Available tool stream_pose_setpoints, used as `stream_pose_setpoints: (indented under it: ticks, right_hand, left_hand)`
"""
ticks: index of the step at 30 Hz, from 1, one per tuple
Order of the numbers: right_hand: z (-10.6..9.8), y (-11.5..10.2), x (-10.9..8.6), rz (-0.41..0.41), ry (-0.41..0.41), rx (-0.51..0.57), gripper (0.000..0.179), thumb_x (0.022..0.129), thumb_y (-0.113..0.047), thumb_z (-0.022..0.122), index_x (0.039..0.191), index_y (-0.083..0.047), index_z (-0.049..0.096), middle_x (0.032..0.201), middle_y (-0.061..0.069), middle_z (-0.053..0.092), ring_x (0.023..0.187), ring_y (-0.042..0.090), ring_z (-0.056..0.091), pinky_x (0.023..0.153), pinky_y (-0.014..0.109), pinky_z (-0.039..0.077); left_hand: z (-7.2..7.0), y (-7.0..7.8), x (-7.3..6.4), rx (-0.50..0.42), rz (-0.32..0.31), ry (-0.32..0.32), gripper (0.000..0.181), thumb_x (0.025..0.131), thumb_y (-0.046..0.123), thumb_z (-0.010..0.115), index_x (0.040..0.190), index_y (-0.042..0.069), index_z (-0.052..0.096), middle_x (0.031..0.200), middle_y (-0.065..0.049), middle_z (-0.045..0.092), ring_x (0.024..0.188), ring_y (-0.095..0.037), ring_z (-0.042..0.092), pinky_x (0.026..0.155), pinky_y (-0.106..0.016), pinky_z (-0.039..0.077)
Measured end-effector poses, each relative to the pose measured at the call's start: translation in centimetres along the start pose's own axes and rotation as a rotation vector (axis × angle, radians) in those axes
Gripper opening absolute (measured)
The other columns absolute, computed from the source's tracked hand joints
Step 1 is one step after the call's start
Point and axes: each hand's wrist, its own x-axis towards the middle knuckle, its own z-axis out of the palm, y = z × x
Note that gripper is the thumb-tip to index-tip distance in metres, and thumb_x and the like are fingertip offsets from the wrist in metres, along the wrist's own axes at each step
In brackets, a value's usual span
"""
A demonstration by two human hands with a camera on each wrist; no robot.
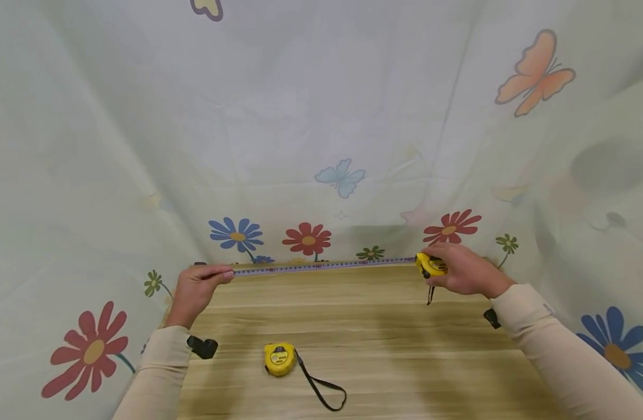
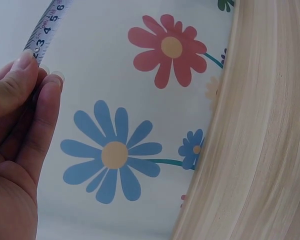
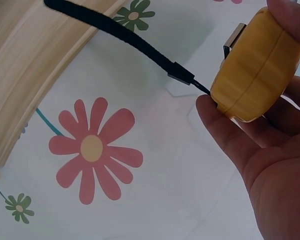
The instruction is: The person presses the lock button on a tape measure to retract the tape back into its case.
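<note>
A: Where does the tape blade (image 1: 321, 266) lie just now?

B: It runs left to right along the far edge of the desk (image 1: 363, 326), across the middle of the head view, close against the flowered curtain (image 1: 321, 116). Its long axis follows that back edge.

A: And the hands?

B: One at each end. The left hand (image 1: 195, 289), at the left of the frame, pinches the free end of the blade between thumb and fingertips (image 2: 50, 82); the left wrist view shows the printed numbers rising out of that pinch toward the upper left. The right hand (image 1: 465, 271), at the right of the frame, curls round the yellow tape case (image 1: 430, 265), with its black wrist strap (image 1: 430, 294) hanging below.

A: Which hand is nearer the blade?

B: Both touch their own end, so neither is nearer. The blade spans the gap between them.

A: Is it flat on the wood?

B: I cannot tell. It sits at or just above the edge.

A: Anything else on the desk?

B: A second yellow tape measure (image 1: 279, 358) lies near the lower middle of the frame, well apart from both hands, with its black strap (image 1: 321, 388) looped to the right. There are no containers in view.
</note>
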Motion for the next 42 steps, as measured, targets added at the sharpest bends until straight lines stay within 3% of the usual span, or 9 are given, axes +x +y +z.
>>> stream_pose_setpoints:
  ticks: [7,14,24,42]
  right_hand:
    - [-0.1,0.0,0.1,-0.015,0.003,-0.006,0.059,0.087,-0.019,0.086,0.136,0.004,0.063,0.129,0.020,0.069,0.102,0.026,0.065,0.090,0.046,0.060]
    - [-0.2,0.0,0.2,-0.027,0.007,-0.010,0.059,0.086,-0.019,0.086,0.136,0.004,0.063,0.127,0.019,0.070,0.100,0.024,0.065,0.089,0.046,0.060]
    - [-0.4,-0.3,0.5,-0.031,0.001,0.004,0.058,0.086,-0.019,0.086,0.135,0.002,0.064,0.123,0.015,0.071,0.096,0.020,0.063,0.087,0.043,0.059]
    - [-0.4,-0.4,0.5,-0.049,0.005,-0.005,0.055,0.087,-0.019,0.085,0.134,0.001,0.064,0.122,0.014,0.071,0.095,0.019,0.063,0.085,0.042,0.059]
  left_hand:
    - [0.0,0.6,-0.1,-0.026,0.006,-0.009,0.020,0.094,0.021,0.080,0.110,0.010,0.083,0.109,-0.016,0.080,0.087,0.005,0.071,0.080,-0.015,0.058]
    - [0.0,1.0,0.0,-0.053,-0.005,-0.020,0.023,0.094,0.023,0.080,0.111,0.008,0.082,0.106,-0.012,0.081,0.087,0.004,0.074,0.081,-0.019,0.061]
    - [0.2,1.4,-0.1,-0.041,0.001,-0.028,0.023,0.096,0.024,0.078,0.111,0.008,0.082,0.111,-0.018,0.079,0.089,0.005,0.072,0.081,-0.014,0.057]
    - [0.5,1.8,-0.1,-0.054,0.011,-0.004,0.021,0.095,0.022,0.078,0.111,0.009,0.082,0.113,-0.018,0.079,0.091,0.008,0.071,0.082,-0.012,0.057]
